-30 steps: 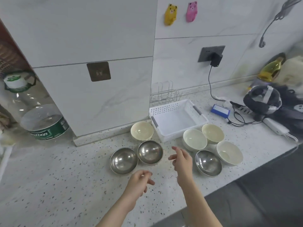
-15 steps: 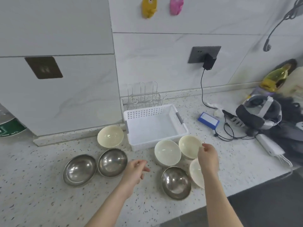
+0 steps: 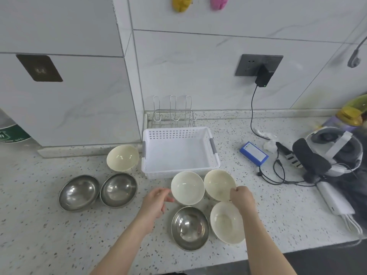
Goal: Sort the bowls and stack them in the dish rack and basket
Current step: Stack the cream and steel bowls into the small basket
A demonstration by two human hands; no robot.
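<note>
A: Cream bowl (image 3: 218, 183), before the empty basket (image 3: 179, 153): right hand (image 3: 241, 198) pinching its near rim. Left hand (image 3: 154, 201) loose, holding nothing.
B: Step, seemingly: first pick-up. Next: lift clear, stack by kind.

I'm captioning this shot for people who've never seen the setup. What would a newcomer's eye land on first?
Most likely the seven bowls spread over the speckled counter: three steel ones and four cream ones, around an empty white basket with a wire dish rack behind it. Next, the right hand at the rim of a cream bowl, while the left hand hovers beside another.
</note>
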